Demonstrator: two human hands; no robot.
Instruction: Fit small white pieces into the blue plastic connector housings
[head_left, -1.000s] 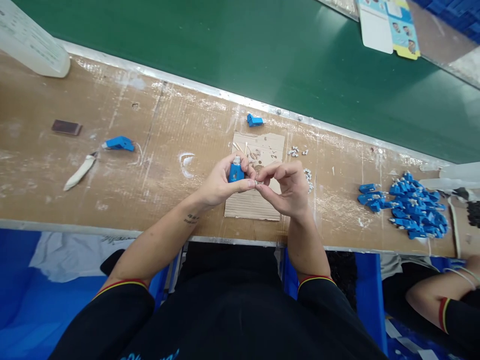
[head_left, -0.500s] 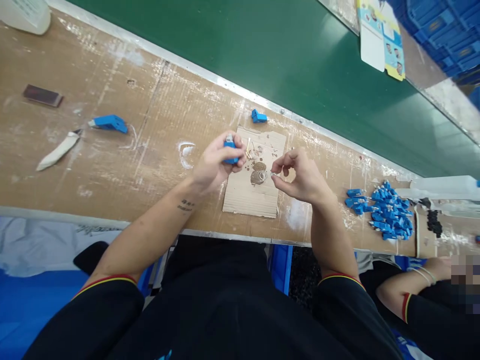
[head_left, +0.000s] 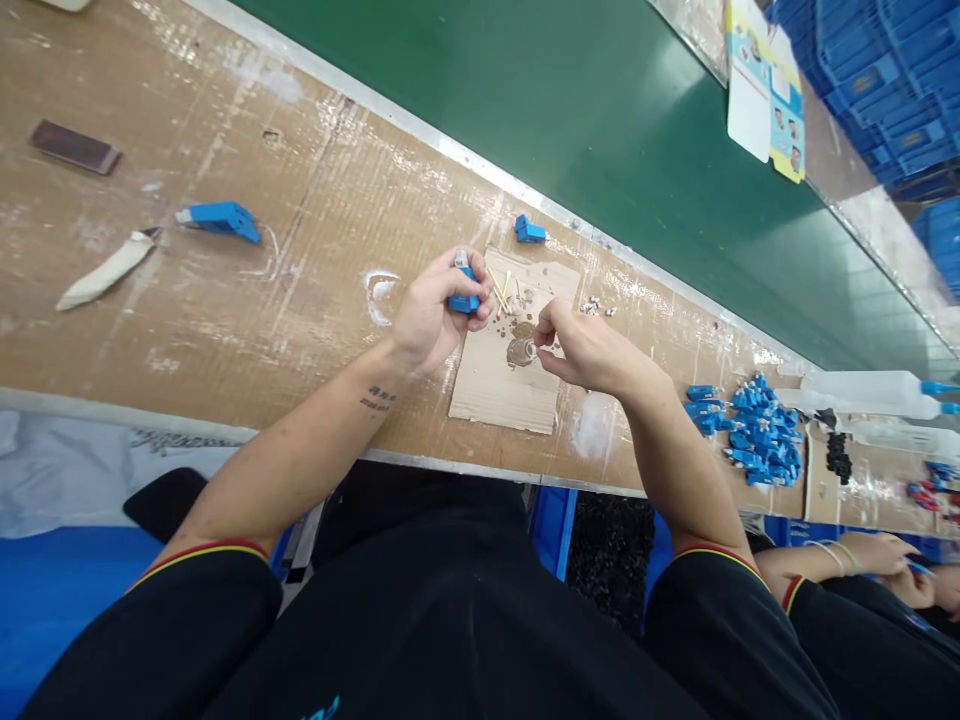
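My left hand [head_left: 442,305] is closed around a small blue plastic part [head_left: 463,293] with a pale grey tip pointing up. Beneath my hands lies a piece of cardboard [head_left: 502,395], stained brown around a small round clear dish [head_left: 523,350]. My right hand [head_left: 577,345] pinches thumb and finger together right at the dish's edge; whatever is between the fingertips is too small to make out. Several cotton swabs [head_left: 498,292] rest on the cardboard between the hands. Just past my right hand sits a little group of small whitish pieces [head_left: 592,306].
Another blue part [head_left: 530,230] stands behind the cardboard. To the right is a pile of blue parts [head_left: 765,430] near clear bottles [head_left: 859,392]. On the left lie a blue part [head_left: 221,220], a white-wrapped blade [head_left: 109,270] and a dark block [head_left: 75,147]. A co-worker's arm [head_left: 817,560] is at right.
My right hand has moved slightly left, bringing its pinched fingertips to the dish. The small whitish pieces behind it now show. My left hand keeps hold of the blue part; the view has shifted slightly.
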